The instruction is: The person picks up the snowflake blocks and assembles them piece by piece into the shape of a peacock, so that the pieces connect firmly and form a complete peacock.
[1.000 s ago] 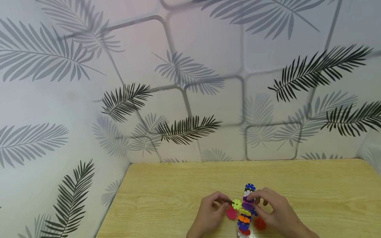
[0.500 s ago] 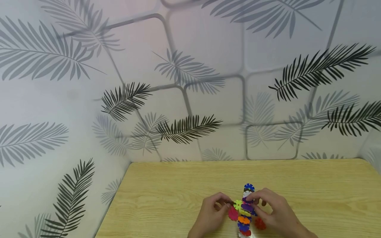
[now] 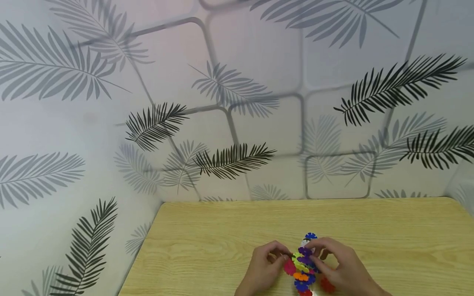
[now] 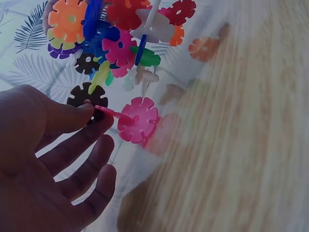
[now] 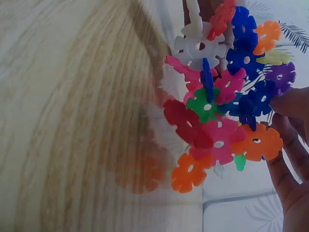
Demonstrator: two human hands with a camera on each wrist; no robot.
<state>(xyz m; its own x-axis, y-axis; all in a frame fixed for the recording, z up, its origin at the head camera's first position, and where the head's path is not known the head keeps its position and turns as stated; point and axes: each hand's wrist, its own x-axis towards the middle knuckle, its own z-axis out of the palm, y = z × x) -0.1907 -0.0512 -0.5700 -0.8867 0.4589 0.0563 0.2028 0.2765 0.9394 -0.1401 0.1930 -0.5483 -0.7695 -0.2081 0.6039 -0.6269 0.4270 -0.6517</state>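
Note:
A colourful build of notched plastic snowflake discs stands between both hands in the head view. My right hand (image 3: 342, 263) holds it from the right, thumb and fingers at the purple discs (image 3: 305, 260). On the left side, my left hand (image 3: 263, 263) pinches a small branch between thumb and forefinger. In the left wrist view that branch shows a black disc (image 4: 87, 94) and a pink disc (image 4: 140, 122) low over the table, with a yellow disc (image 4: 100, 77) joining the black one. Green (image 5: 207, 104), orange (image 5: 260, 142) and red (image 5: 186, 124) discs show in the right wrist view.
The wood-grain table (image 3: 207, 230) is glossy and mirrors the discs. Behind it rises a pale wall (image 3: 259, 135) printed with leaves and rounded squares. A red disc (image 3: 327, 284) hangs low by my right hand in the head view.
The build has turned and tipped a little, so its far blue end sits lower and the purple discs show more. Both hands keep their hold and have shifted slightly nearer.

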